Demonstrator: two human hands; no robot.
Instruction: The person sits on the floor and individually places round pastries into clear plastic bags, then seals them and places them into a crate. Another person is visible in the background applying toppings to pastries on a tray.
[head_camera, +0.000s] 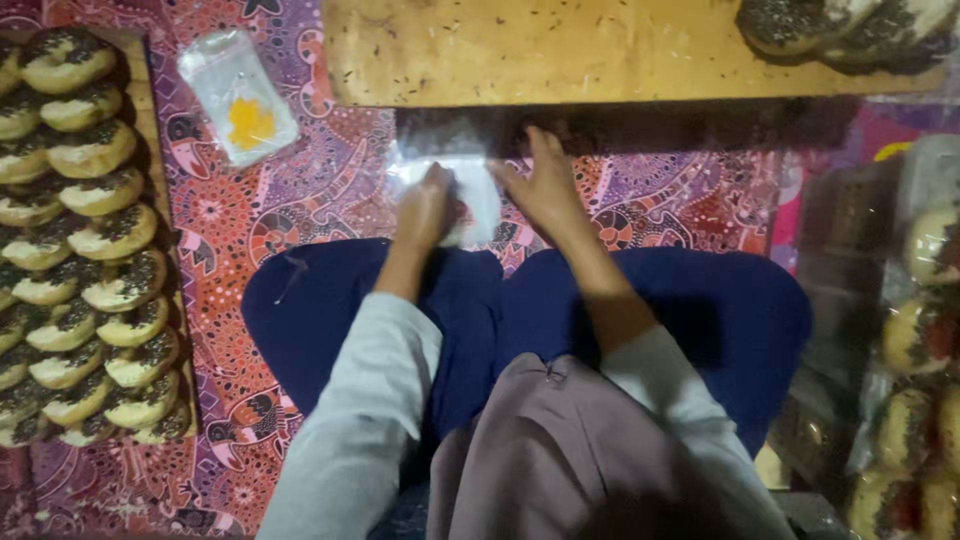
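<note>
Far left: wooden tray (150, 120) packed with sprinkle-topped doughnuts (95, 150). Right of it, a small clear plastic bag with a yellow print (238, 96) lies on the patterned red cloth (300, 190). Centre: left hand (425, 208) and right hand (545, 185), close together, both pinching a clear plastic bag (475, 195) on the cloth, just near of the low wooden surface (560, 50). Far right: more packed doughnuts (925, 330).

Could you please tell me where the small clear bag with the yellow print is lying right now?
In the head view the small clear bag lies flat on the patterned cloth at upper left, between the tray of doughnuts and the wooden board.
</note>
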